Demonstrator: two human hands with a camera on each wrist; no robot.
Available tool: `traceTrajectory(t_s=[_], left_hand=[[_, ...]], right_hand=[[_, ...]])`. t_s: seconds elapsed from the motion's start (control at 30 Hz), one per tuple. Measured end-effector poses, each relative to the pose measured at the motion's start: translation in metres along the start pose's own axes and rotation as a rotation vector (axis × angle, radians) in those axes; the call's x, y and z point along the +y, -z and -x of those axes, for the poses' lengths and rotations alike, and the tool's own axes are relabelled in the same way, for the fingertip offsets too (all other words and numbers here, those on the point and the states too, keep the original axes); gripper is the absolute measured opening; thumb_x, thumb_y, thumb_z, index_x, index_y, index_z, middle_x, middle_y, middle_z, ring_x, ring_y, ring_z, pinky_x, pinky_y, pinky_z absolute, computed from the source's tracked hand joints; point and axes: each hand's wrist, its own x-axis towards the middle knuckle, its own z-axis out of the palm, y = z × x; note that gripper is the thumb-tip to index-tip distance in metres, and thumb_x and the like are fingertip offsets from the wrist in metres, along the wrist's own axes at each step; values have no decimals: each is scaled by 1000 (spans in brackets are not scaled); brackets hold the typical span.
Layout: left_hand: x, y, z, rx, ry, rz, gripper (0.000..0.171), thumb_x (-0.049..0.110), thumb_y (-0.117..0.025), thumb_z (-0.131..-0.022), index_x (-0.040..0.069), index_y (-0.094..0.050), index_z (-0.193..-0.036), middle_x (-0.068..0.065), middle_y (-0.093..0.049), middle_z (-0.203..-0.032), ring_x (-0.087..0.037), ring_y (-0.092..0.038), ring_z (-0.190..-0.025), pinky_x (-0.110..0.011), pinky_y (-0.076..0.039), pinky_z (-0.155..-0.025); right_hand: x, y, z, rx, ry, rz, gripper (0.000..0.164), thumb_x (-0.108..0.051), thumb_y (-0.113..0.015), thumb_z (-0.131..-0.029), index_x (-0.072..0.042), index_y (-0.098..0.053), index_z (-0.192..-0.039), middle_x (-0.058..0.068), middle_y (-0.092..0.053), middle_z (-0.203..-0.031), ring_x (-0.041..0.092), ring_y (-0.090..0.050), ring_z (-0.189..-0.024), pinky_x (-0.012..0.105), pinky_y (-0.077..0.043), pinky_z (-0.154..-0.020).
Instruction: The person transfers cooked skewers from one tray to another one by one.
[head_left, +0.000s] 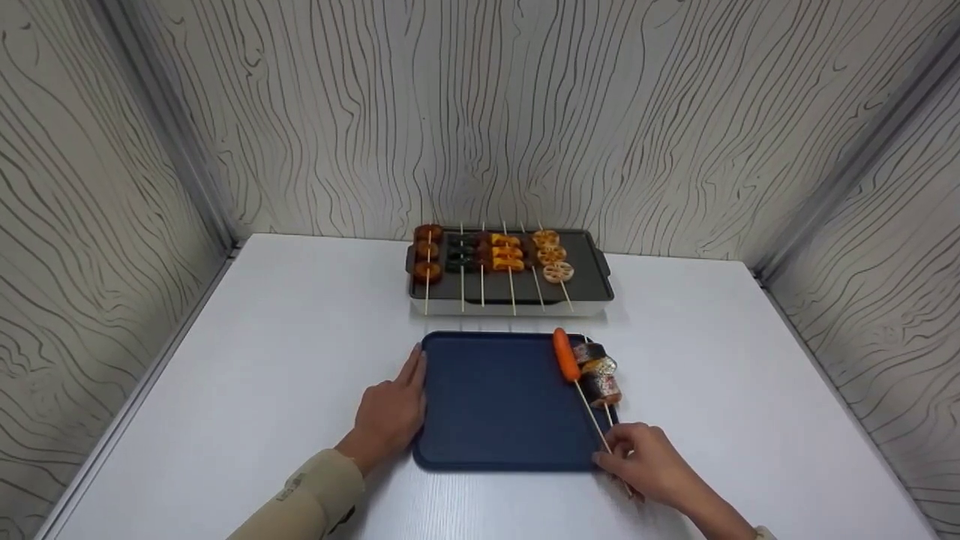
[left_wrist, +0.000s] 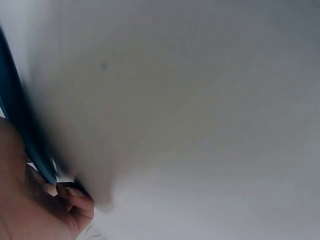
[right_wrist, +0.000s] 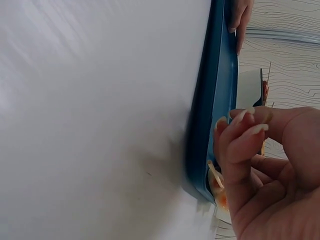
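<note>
The right hand pinches the bare stick of an orange sausage skewer at the tray's near right corner. That sausage lies over the right part of a dark blue tray. Just right of it, along the tray's right rim, is a skewer of dark-wrapped rolls; its stick runs down toward the same hand. In the right wrist view, thumb and fingertips meet around a thin stick end. At the tray's left rim, the left hand grips the edge, with curled fingers beside the rim in the left wrist view.
Behind the tray stands a grill with a dark plate, bearing several skewers, among them brown discs, yellow pieces and lotus root slices. Everything rests on a white table enclosed by wood-grain patterned panels.
</note>
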Motion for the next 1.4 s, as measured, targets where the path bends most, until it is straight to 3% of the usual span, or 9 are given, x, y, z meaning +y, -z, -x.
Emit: traceTrajectory(t_s=[0.17, 0.57, 0.77, 1.0, 1.4], left_hand=[[0, 2, 1, 51, -33, -27, 51, 16, -53, -102, -3, -49, -149, -13, -45, -158, -12, -35, -47, -29, -35, -44], [-1, 1, -1, 35, -22, -28, 51, 17, -52, -103, -2, -48, -150, -12, -45, -159, -14, -37, -48, -31, -37, -45], [-1, 0, -2, -3, 3, -24, 53, 19, -52, -104, -1, -45, -152, -10, -42, -161, -15, -38, -49, -33, -38, -46], [-2, -1, -1, -8, 14, -9, 53, 19, -53, -104, -1, -45, -153, -10, -42, -161, -14, -36, -49, -32, -37, -46], [0, -1, -3, -41, 18, 4, 55, 20, -52, -104, 0, -43, -154, -9, -41, -162, -14, -38, -50, -31, -38, -48]], right_hand=[[-2, 2, 0, 10, 4, 13, 21, -26, -74, -94, -6, -70, -93, 3, -65, -64, 5, -48, -38, 24, -40, -40], [-10, 17, 1, 24, 5, 21, 21, -25, -71, -96, -4, -71, -96, 6, -66, -68, 10, -53, -44, 25, -44, -40], [-18, 41, 1, 101, 46, 105, 20, -23, -71, -96, -3, -71, -99, 8, -69, -74, 19, -61, -52, 29, -48, -48], [-27, 75, -4, 197, 78, 202, 21, -23, -71, -97, -3, -70, -106, 4, -70, -86, 18, -63, -63, 29, -50, -54], [-27, 124, -30, 211, 19, 157, 39, -24, -67, -100, 4, -59, -127, 12, -68, -102, 18, -65, -77, 34, -54, -55]])
